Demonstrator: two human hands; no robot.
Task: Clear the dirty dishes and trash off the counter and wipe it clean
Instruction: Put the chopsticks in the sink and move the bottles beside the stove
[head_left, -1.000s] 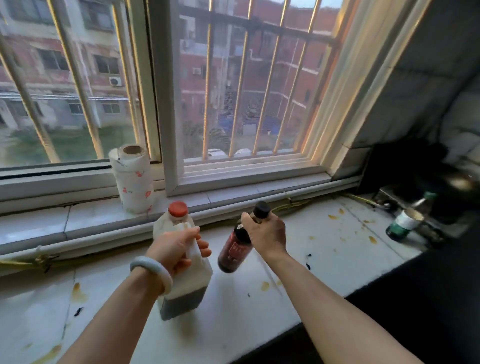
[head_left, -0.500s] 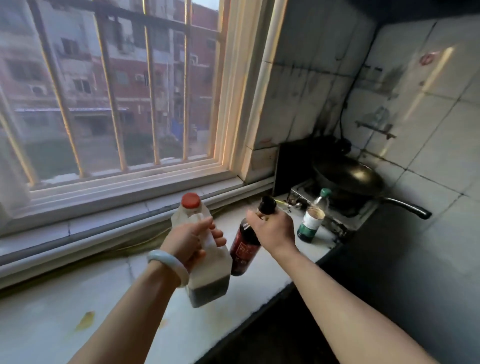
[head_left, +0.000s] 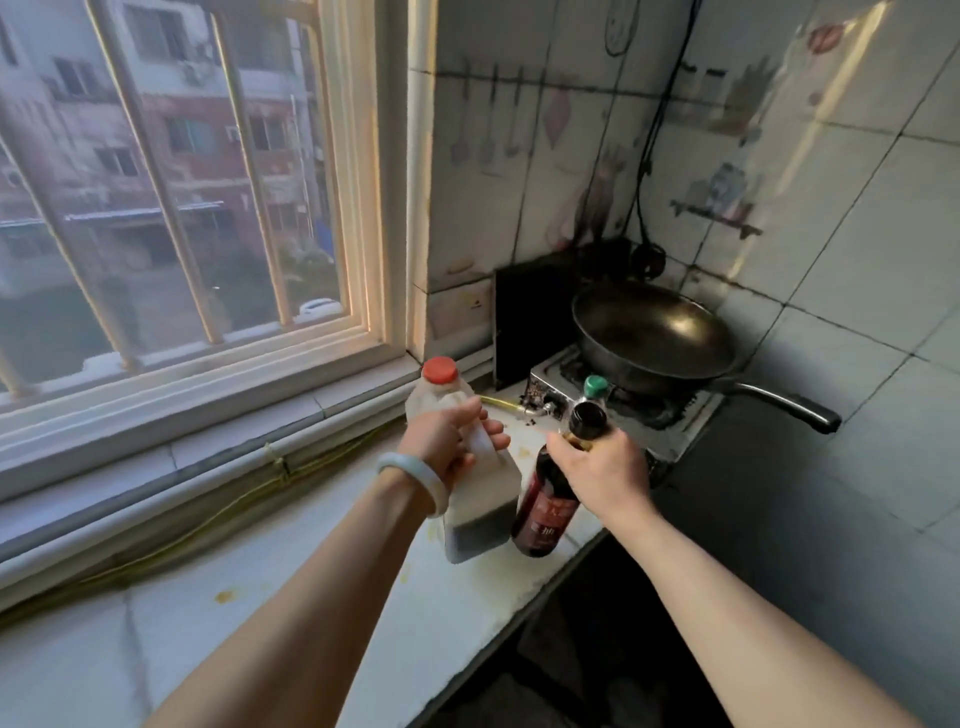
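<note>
My left hand grips the handle of a white plastic jug with a red cap and dark liquid in its bottom, held tilted above the counter. My right hand holds a dark sauce bottle with a black cap and red label by its neck, right beside the jug. Both hang over the white counter, which carries yellow stains. A green-capped bottle stands just behind the dark bottle's cap, mostly hidden.
A gas stove with a dark wok sits at the counter's far right end, its handle pointing right. The window sill and a yellow hose run along the back. The counter's front edge drops to a dark floor.
Both hands carried the jug and the dark bottle to the right along the counter, close to the stove. The paper roll on the sill has left the view.
</note>
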